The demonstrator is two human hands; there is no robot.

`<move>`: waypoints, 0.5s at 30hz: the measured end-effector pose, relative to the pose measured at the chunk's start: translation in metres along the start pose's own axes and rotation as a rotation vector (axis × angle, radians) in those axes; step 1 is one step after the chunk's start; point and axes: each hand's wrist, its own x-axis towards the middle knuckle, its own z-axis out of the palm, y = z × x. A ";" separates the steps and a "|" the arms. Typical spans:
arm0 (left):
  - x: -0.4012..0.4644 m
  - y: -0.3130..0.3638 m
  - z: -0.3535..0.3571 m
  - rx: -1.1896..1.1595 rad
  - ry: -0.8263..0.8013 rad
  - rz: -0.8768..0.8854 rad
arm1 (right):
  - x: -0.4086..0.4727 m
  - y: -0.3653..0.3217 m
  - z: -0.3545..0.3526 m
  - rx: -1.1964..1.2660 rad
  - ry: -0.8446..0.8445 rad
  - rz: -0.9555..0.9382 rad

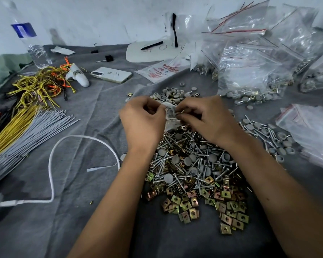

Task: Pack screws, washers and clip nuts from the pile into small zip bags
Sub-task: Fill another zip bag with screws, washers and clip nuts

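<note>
Clear plastic: a small zip bag [169, 116] hangs between the two hands, above the far edge of the pile [192, 172].
Left grip: the left hand [141, 121] has fingers curled, pinching the bag's left lip.
Right grip: the right hand [205, 118] has fingers curled at the bag's right lip, apparently pinching it; a small ring-like part sits at its fingertips.
Step in hand: likely filling or closing the bag.
Doing it well: keep the mouth pulled wide and upright, drop parts straight down between the two grips, and hold the bag over the pile so anything that slips lands back there.
Below the grips: screws [175, 144], grey washers [168, 178] and brass-coloured clip nuts [189, 202] lie mixed on the grey cloth of the worktop [82, 211].
Right of the grips: filled bags [254, 67] are heaped well apart.
Hidden: the fingertips cover the zip strip, so open or sealed cannot be told.
Hard to make out: the bag is crumpled and blurred; its contents cannot be counted.
Cut off: the person's elbows leave the bottom edge.
</note>
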 end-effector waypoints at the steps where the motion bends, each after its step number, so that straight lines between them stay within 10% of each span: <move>1: -0.001 0.000 0.001 0.009 -0.004 0.025 | 0.000 -0.001 0.000 -0.010 -0.001 0.007; 11: -0.001 -0.006 0.003 0.060 -0.015 0.067 | 0.001 0.009 -0.015 -0.109 0.308 0.160; 15: -0.002 -0.007 0.005 0.055 -0.023 0.053 | 0.001 0.031 -0.022 -0.372 0.129 0.322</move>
